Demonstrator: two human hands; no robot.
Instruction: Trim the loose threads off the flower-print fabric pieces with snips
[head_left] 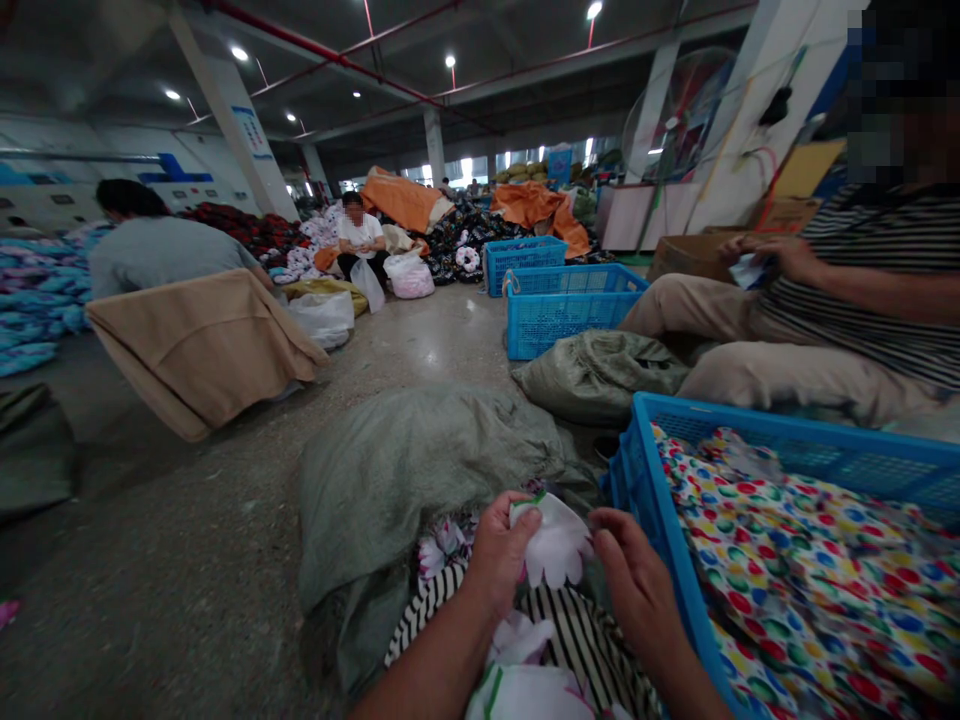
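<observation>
My left hand [499, 555] and my right hand [634, 580] are low in the middle, both pinched on a small white and pink piece of printed fabric [556, 545] held between them. Below them lies striped black and white cloth [555, 625] and more floral fabric [525, 690], spilling from a grey-green woven sack [412, 470]. Just to the right of my right hand stands a blue plastic crate [652, 500] filled with colourful dotted fabric [810, 580].
A person in a striped shirt [862, 290] sits at the right, hands on something white. Two blue crates [562, 305] and another sack [600, 370] stand ahead. At left a person sits behind tan cloth [202, 345]. Another person [360, 240] sits farther back among fabric piles.
</observation>
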